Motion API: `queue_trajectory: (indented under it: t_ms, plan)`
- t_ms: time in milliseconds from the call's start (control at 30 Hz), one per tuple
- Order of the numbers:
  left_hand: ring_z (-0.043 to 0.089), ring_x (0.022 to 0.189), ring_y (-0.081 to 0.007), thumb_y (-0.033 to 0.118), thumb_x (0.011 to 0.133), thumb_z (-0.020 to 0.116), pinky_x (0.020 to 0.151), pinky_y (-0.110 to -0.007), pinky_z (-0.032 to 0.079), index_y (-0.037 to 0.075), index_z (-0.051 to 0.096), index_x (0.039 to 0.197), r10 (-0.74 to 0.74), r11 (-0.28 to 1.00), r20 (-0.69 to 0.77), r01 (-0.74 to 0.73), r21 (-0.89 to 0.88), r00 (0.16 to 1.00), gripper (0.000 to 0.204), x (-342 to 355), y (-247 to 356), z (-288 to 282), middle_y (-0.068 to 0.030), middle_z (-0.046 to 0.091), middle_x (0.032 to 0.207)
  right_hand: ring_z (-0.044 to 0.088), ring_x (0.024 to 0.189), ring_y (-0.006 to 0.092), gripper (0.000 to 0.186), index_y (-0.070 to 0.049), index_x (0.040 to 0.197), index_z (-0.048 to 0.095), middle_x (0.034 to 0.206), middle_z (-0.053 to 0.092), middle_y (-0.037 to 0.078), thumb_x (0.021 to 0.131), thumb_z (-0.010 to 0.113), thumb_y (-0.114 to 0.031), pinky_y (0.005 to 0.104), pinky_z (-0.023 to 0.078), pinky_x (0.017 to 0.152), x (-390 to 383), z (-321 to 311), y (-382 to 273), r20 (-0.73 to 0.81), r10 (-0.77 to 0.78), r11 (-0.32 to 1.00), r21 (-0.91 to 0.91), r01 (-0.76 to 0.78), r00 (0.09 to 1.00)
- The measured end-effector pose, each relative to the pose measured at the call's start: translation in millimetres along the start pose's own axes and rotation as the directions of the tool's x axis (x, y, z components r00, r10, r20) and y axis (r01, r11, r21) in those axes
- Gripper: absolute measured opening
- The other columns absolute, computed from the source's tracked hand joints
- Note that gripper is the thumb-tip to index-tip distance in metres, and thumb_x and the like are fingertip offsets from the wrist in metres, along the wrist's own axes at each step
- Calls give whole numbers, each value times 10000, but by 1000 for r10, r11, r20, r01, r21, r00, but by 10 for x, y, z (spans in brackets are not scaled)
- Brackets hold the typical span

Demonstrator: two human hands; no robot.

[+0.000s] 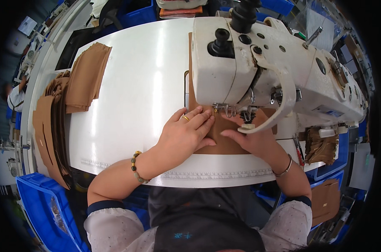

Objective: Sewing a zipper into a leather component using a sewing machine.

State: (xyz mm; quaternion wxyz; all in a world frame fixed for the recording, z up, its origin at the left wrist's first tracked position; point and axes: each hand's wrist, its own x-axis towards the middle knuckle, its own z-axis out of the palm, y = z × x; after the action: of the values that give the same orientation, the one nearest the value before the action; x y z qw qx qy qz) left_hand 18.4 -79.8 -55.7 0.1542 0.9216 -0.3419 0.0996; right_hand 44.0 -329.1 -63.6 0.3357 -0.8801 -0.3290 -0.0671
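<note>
A brown fabric piece [230, 145] lies flat under the head of a white sewing machine [224, 80]. My left hand [186, 132] rests on its left part, palm down with fingers stretched toward the needle area [216, 110]. On the right, my right hand [255, 140] lies on the same piece, its thumb pointing left; its other fingers are partly hidden behind the machine's curved white guard [289, 94]. Neither hand grips anything that I can see. The far end of the brown piece shows as a strip along the machine's left side.
Brown pieces are stacked on the table's left [87, 77], with a thicker folded pile [49, 130] beside them. A printed ruler [215, 174] runs along the front edge. Blue bins [43, 210] stand at lower left and at right, near another brown bundle [321, 145].
</note>
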Motion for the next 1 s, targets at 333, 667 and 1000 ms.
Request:
queue_trajectory:
  t_ms: [333, 667, 1000]
  plan:
    - [615, 1218, -248, 432, 862, 705, 1051, -457, 467, 35, 690, 1243, -11, 1000, -16, 11, 2, 1000, 551, 105, -59, 17, -83, 661, 1267, 620, 865, 304, 482, -44, 1012, 740, 849, 647, 103, 753, 807, -445, 397, 515, 834, 36, 95, 1, -11, -126, 943, -311, 116, 992]
    - [628, 1150, -233, 421, 842, 721, 1034, -434, 475, 27, 708, 1190, -31, 999, -29, 31, -10, 999, 526, 124, -48, 14, -76, 676, 1202, 620, 923, 291, 420, -29, 965, 732, 894, 670, 89, 739, 823, -370, 402, 494, 891, 80, 56, -55, -64, -155, 949, -288, 130, 986]
    - [659, 1060, -235, 393, 826, 740, 1023, -445, 487, 51, 720, 1193, -43, 999, -55, 42, -9, 998, 502, 156, -54, 37, -65, 680, 1133, 612, 898, 255, 307, -48, 725, 715, 791, 634, 75, 745, 792, -344, 382, 478, 906, 108, 78, 4, -61, -185, 916, -371, 150, 981]
